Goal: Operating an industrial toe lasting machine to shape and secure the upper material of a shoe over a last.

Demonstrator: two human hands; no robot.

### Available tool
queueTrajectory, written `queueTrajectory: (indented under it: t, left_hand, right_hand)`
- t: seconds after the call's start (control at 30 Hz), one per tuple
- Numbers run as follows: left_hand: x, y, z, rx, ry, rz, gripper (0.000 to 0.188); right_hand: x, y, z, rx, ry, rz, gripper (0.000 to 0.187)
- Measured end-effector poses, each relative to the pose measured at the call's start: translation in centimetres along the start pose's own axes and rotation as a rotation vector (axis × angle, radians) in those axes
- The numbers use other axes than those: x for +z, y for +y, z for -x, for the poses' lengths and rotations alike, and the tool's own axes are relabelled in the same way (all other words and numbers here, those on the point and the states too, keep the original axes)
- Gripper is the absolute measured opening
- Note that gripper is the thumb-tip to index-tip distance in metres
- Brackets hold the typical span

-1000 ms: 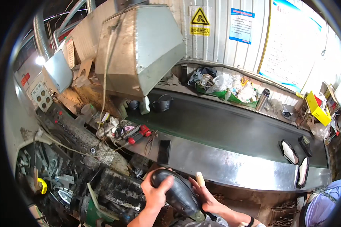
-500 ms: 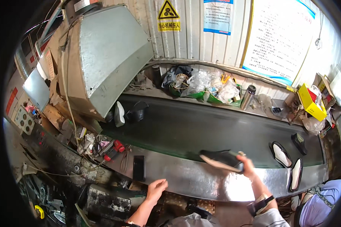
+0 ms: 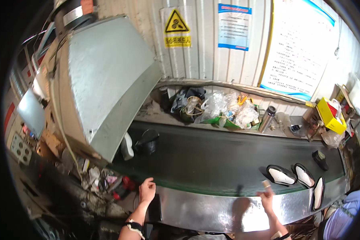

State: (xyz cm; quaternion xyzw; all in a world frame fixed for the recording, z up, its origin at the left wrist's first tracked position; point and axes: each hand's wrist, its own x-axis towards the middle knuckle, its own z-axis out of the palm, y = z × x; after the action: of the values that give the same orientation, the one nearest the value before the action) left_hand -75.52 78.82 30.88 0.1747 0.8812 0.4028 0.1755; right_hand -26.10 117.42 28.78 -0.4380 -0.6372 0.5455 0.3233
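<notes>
My left hand [image 3: 147, 191] is over the belt's near edge, its fingers loosely bent with nothing seen in them. Beside it, on the metal ledge, lies a black phone [image 3: 155, 207]. My right hand [image 3: 267, 196] hovers above the ledge, empty, fingers apart, one fingertip wrapped in something pale. Just beyond it a black shoe with a white inside or sole [image 3: 282, 175] lies on the dark conveyor belt [image 3: 212, 160]. Next to that are a second black-and-white shoe [image 3: 304, 175], a third [image 3: 319, 193] across the ledge, and a small dark shoe [image 3: 319, 160].
A grey metal hood [image 3: 108, 72] covers the belt's left end, near a pale shoe [image 3: 127, 147] and a black one [image 3: 149, 144]. Plastic-filled green trays [image 3: 228, 120], a steel flask [image 3: 267, 119] and a yellow box [image 3: 331, 116] line the back. A red-handled tool [image 3: 126, 185] is left.
My right hand has let go of the black shoe, which now lies on the belt beside the others. My left hand has moved left and forward. The view has tilted up.
</notes>
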Motion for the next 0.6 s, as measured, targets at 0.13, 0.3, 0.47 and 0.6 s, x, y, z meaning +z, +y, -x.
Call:
queueTrajectory:
  t: [0.13, 0.3, 0.47, 0.6]
  left_hand:
    - [-0.3, 4.5, -11.8, 0.121, 0.17, -0.233, 0.101]
    - [-1.5, 5.9, -22.1, 0.174, 0.087, -0.583, 0.125]
    - [0.4, 16.5, -19.4, 0.307, -0.824, -0.246, 0.066]
    - [-1.2, 8.0, -23.2, 0.474, -0.089, -0.18, 0.068]
  right_hand:
    - [10.3, -3.6, 6.4, 0.233, -0.406, -0.214, 0.06]
    - [16.7, -11.8, 6.6, 0.369, -0.448, -0.151, 0.077]
    - [22.6, -14.5, 5.6, 0.607, -0.323, -0.509, 0.092]
    - [25.8, -17.3, 6.0, 0.749, -0.265, -0.678, 0.099]
